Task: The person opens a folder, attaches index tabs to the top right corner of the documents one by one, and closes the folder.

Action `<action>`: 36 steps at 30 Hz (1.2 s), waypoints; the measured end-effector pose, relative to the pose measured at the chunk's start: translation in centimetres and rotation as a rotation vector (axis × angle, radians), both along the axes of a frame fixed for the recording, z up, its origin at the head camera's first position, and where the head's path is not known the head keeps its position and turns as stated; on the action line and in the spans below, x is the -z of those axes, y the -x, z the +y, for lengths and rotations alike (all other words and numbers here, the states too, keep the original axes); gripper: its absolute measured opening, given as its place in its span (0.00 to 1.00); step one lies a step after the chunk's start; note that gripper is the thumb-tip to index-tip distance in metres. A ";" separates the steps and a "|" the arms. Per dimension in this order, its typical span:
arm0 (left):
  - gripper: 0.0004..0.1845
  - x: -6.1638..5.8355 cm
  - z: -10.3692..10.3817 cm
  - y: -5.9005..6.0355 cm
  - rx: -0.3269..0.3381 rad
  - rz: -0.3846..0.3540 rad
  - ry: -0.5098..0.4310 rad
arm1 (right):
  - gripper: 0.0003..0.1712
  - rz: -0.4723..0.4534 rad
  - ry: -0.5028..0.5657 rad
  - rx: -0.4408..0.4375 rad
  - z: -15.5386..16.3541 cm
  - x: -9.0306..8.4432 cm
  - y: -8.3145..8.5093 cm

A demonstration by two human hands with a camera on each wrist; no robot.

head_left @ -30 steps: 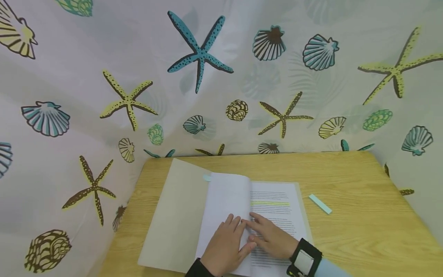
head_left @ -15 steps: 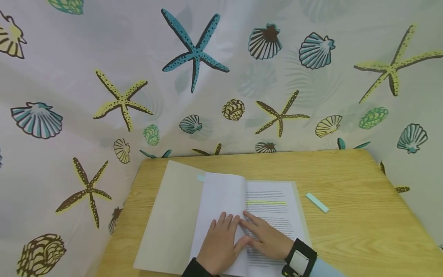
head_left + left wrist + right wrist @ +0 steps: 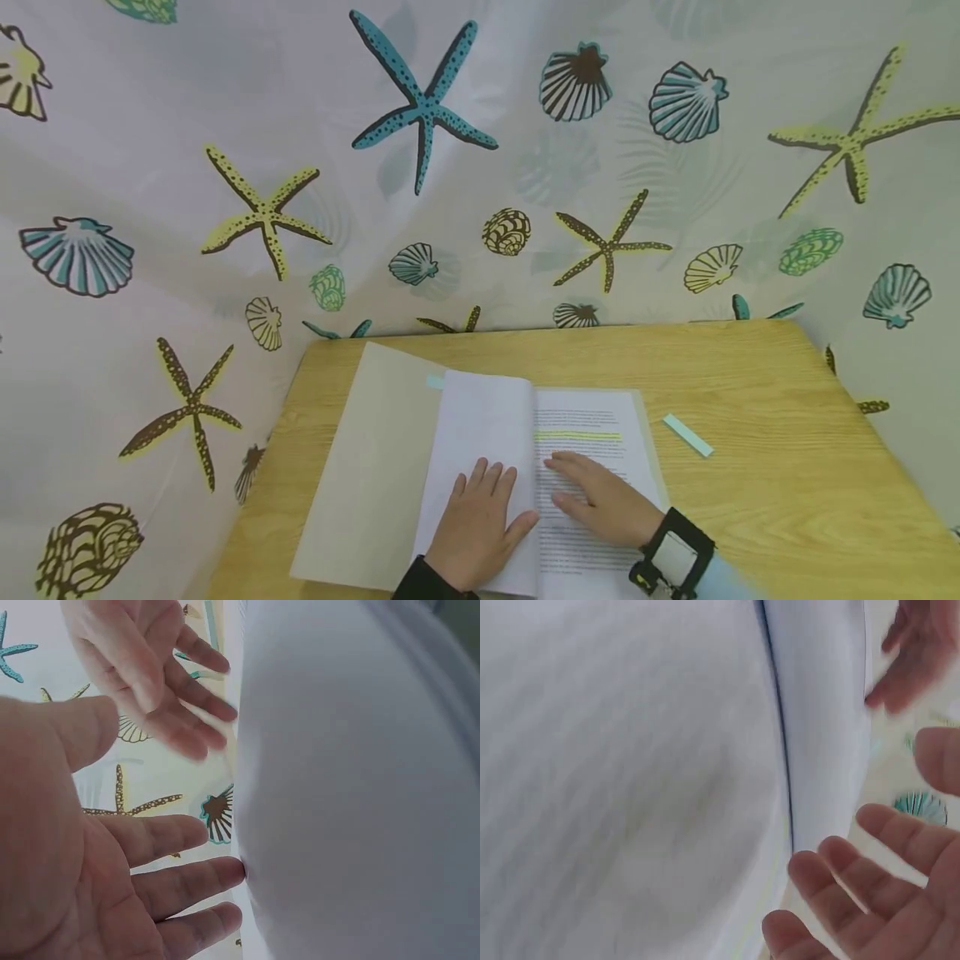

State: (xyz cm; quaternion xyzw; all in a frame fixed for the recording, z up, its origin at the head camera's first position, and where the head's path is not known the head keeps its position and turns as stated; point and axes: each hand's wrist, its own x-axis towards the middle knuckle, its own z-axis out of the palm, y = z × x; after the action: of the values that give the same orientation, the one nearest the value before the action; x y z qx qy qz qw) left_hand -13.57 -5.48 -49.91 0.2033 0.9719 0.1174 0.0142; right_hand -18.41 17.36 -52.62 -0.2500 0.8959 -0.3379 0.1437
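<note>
A document with a cream cover [image 3: 367, 475] lies spread on the table, a blank white page [image 3: 480, 417] turned to the left and a printed page [image 3: 581, 500] on the right. One line of print carries a yellow highlight [image 3: 577, 437]. My left hand [image 3: 480, 525] rests on the blank page beside the fold, fingers extended. Over the printed page is my right hand [image 3: 611, 502], its fingers loosely bent and holding nothing. In the left wrist view, the left fingertips [image 3: 232, 871] touch the paper. The right wrist view shows the right fingers [image 3: 825, 885] near the page.
A pale blue strip [image 3: 687, 435] lies on the wooden table [image 3: 787, 467] right of the document. Another pale blue tab [image 3: 435, 382] shows at the turned page's upper left edge. Behind the table hangs a curtain [image 3: 480, 183] printed with shells and starfish.
My right hand has moved right, away from the fold and the left hand's fingers. The left hand stays on the blank page. The head view has shifted slightly.
</note>
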 end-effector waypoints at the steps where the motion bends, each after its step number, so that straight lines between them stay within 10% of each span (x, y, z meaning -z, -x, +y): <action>1: 0.35 0.0 0.1 0.0 0.003 -0.002 0.002 | 0.26 0.017 -0.014 0.060 0.9 -0.1 0.4; 6: 0.32 -0.7 0.4 -0.3 0.029 -0.007 -0.024 | 0.23 0.117 -0.176 0.358 6.5 0.1 2.6; 12: 0.31 -1.7 0.9 -0.3 0.097 0.030 -0.077 | 0.27 0.182 -0.324 0.521 12.7 1.2 4.2; 36: 0.23 -2.7 1.6 0.1 0.145 0.116 -0.316 | 0.19 0.113 -0.327 0.497 13.3 1.4 4.3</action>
State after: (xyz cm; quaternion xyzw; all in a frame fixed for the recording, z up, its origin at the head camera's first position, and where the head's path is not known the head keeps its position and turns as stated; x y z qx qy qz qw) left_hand -13.68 -3.85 -47.25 0.2788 0.9234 0.2557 -0.0655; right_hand -22.70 30.63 -53.98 -0.0150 0.9788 -0.1994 0.0448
